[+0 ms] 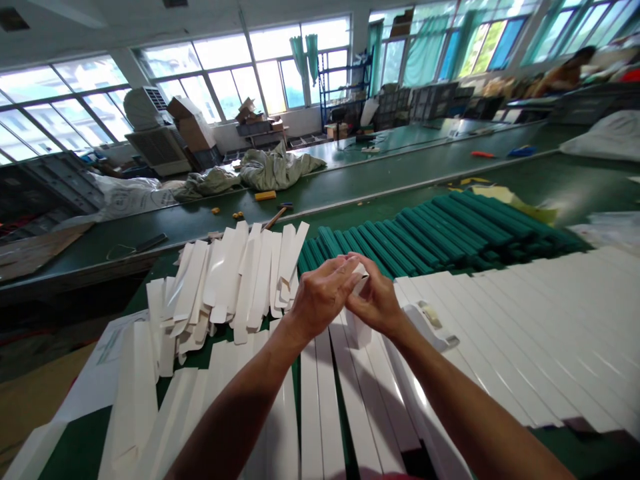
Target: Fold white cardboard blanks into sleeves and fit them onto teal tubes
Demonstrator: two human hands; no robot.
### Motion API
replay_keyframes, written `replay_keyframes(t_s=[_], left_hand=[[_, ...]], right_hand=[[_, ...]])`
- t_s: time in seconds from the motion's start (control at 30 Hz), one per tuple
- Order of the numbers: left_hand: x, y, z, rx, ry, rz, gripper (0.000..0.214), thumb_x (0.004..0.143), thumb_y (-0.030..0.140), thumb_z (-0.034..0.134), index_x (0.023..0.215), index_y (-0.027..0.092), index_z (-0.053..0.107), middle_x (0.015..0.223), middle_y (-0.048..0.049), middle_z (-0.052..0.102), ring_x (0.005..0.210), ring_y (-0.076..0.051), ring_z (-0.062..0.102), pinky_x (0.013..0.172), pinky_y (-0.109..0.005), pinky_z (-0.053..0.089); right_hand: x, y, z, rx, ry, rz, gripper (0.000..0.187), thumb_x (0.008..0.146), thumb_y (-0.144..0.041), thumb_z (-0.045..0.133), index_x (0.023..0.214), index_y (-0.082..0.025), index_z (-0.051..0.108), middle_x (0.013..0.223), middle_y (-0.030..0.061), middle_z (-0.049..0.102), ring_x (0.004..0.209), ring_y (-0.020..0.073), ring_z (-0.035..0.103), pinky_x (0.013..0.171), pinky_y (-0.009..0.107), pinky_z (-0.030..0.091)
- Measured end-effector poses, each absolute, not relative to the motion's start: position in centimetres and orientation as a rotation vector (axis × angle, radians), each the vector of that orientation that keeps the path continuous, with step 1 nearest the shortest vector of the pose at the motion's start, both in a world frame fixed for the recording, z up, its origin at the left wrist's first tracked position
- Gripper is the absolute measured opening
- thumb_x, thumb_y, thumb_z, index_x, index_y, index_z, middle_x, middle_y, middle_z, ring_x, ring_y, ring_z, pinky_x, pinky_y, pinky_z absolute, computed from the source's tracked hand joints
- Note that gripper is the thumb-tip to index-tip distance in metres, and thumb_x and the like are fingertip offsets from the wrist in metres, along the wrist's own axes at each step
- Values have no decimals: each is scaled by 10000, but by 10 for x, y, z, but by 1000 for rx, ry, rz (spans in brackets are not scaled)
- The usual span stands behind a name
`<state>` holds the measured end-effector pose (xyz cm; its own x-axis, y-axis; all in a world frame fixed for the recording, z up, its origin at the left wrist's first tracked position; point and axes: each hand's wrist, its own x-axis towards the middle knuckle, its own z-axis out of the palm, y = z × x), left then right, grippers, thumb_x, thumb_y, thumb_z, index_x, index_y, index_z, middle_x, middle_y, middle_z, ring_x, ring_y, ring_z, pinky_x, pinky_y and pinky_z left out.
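Observation:
My left hand (320, 298) and my right hand (373, 298) meet above the bench, their fingers pinching a small folded white card piece (359, 277) that they partly hide. Just below my hands lie long white flat cardboard sleeves (320, 400) in side-by-side rows, and more spread to the right (500, 347). A heap of narrow white card strips (230, 280) lies to the left of my left hand. Beyond my fingertips stand rows of dark green bundled bars (440, 230). A folded white card piece with a yellowish patch (430, 325) lies near my right hand.
A long green workbench (400, 180) runs across the room, holding grey sacks (275, 168), a yellow block (265, 195) and a wooden-handled tool (277, 217). A co-worker (563, 72) sits at the far right. Cardboard boxes (193, 127) and windows line the far walls.

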<state>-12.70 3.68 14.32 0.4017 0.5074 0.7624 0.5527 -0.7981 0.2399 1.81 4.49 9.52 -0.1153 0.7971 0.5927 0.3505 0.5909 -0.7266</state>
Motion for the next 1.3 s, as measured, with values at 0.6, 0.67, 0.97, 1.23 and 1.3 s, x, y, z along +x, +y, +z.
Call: replay_keyframes(t_s=[0.6,0.67,0.97,1.23,1.3], left_hand=[[-130,31,161,-2639,-971,-944,299,987,265,406,1161,144,617,1176,-129,671,1164,-226,622,966,-394,550],[-130,30,157,-2632,-937,-926,303,981,239,405,1181,127,603,1216,-145,660,1211,-240,595,977,-404,546],[-134,28,153,-2556,-727,-704,326,947,172,434,1222,64,572,1267,-180,635,1192,-291,606,869,-423,590],[-127,26,134,-2530,-819,-829,420,930,132,436,1341,56,479,1383,-200,538,1328,-307,477,1018,-465,509],[-127,28,133,-2526,-799,-831,423,914,109,450,1330,46,489,1361,-205,555,1299,-312,507,1008,-464,518]], right_hand=[[20,44,92,-845,-1765,634,779,716,-244,674,1418,-176,343,1347,159,551,1167,299,601,964,449,517],[20,44,89,-827,-1761,678,821,719,-251,688,1440,-184,303,1383,162,523,1224,302,562,1009,471,486],[24,43,89,-729,-1774,831,887,742,-231,677,1488,-238,197,1451,139,462,1293,265,510,1040,451,468],[32,48,87,-616,-1821,849,989,780,-328,691,1526,-291,43,1518,128,361,1367,240,423,1125,446,373],[33,49,85,-590,-1812,858,1021,769,-313,708,1525,-308,22,1523,120,349,1363,232,425,1127,449,366]])
